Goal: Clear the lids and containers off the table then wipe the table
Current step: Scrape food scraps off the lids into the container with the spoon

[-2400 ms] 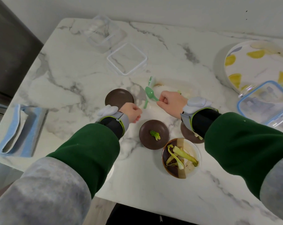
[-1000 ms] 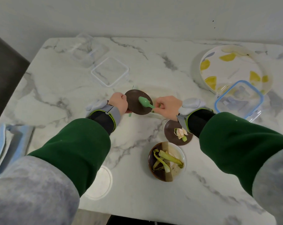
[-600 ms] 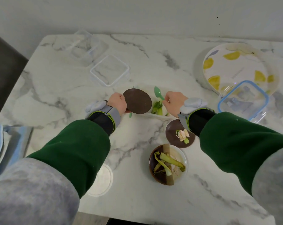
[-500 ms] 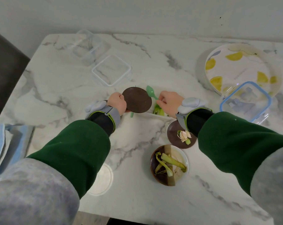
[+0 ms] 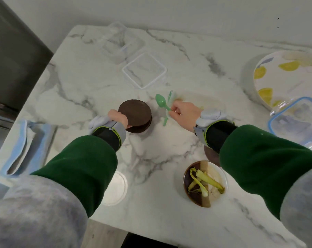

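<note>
Brown round lids (image 5: 135,116), stacked midway between the table's (image 5: 98,83) side edges, are clasped in the left hand's (image 5: 118,117) grip, a green plastic spoon (image 5: 161,102) is pinched by the right hand (image 5: 184,113), and a clear square lid (image 5: 144,69) toward the far edge is not yet cleared.

No text, label, brand or number can be read anywhere — not on any surface in view.
</note>
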